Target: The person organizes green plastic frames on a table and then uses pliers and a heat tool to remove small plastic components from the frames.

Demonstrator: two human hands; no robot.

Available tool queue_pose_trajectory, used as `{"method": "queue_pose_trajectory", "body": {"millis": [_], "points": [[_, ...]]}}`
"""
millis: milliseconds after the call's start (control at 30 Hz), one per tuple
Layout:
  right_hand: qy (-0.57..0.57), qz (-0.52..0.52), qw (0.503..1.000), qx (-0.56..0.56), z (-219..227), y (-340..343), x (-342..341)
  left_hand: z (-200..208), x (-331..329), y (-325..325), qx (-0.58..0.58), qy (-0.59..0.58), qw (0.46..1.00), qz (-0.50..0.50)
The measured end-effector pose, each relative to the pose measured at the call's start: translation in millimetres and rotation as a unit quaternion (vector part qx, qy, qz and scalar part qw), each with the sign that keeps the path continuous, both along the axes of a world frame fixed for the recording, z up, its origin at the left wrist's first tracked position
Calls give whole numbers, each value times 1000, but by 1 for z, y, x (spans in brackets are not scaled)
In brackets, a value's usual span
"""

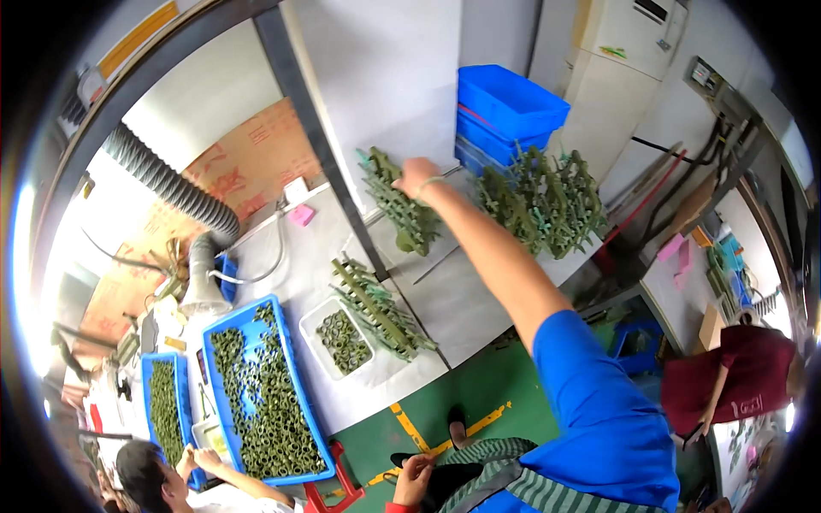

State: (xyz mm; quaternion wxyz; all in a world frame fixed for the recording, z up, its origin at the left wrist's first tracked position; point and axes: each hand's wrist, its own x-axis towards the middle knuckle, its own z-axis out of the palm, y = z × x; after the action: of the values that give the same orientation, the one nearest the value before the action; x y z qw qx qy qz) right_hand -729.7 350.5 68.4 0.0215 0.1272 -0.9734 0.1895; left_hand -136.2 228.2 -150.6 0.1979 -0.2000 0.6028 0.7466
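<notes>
My right hand (pixel 416 177), a band on its wrist, reaches far across the white table. Its fingers are closed at the upper part of a green branched cluster (pixel 404 212), which has many short pieces along its stem. My left hand (pixel 414 480) is low, in front of my striped apron (pixel 492 468). Its fingers are curled together, and what they hold, if anything, is too small to make out. Another such cluster, a spiky green one (pixel 380 312), lies nearer on the table, beside a white tray (pixel 310 329) of small green rings.
More green clusters (pixel 543 201) stand at the right, before stacked blue bins (pixel 513 98). A dark metal post (pixel 321 128) rises from the table. Blue trays (pixel 295 368) of green rings fill the left side, where a co-worker (pixel 154 479) sits. A red stool (pixel 346 474) is below.
</notes>
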Motion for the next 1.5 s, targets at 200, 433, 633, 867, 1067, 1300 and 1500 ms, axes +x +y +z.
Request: {"method": "queue_pose_trajectory", "body": {"millis": [200, 433, 633, 867, 1067, 1300, 1500], "points": [[7, -46, 999, -11, -4, -26, 8, 15, 5, -15, -18, -32, 999, 20], [-17, -49, 998, -21, -2, -25, -2, 5, 1, -19, -7, -25, 1000, 7], [-44, -33, 998, 10, 1, -16, -4, 12, -7, -12, -33, -42, 999, 1], [-91, -8, 986, 138, 1, -18, -25, 9, -6, -4, -30, -32, 999, 18], [-101, 19, 984, 149, -4, -13, -30, 8, -1, -1, -8, -36, 998, 43], [-101, 13, 988, 119, -12, -8, -36, 10, -3, -2, -23, -23, 999, 23], [-96, 9, 987, 128, -15, -9, -44, 12, 1, -4, -14, -22, 999, 32]]}}
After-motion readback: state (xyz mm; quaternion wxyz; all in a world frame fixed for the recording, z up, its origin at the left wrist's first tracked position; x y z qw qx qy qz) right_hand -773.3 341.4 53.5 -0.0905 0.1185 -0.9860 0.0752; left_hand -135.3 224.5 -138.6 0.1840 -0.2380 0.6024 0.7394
